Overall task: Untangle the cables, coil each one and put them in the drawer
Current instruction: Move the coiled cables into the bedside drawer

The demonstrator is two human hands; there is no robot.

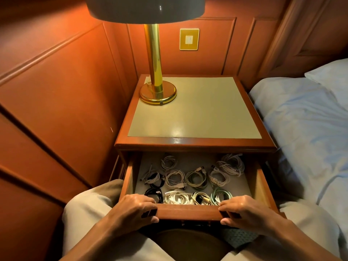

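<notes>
Hands (138,208) on cable-filled drawer (188,210)

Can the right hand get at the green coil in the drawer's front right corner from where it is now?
Probably yes. The right hand grips the front edge of the open drawer, and the green coil lies just behind that edge, uncovered from above. It would have to release its grip first.

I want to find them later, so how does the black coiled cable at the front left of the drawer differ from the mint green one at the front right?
The black coiled cable is dark and beside the left hand; the mint green coiled cable is pale and beside the right hand. Both lie coiled in the drawer's front row.
</notes>
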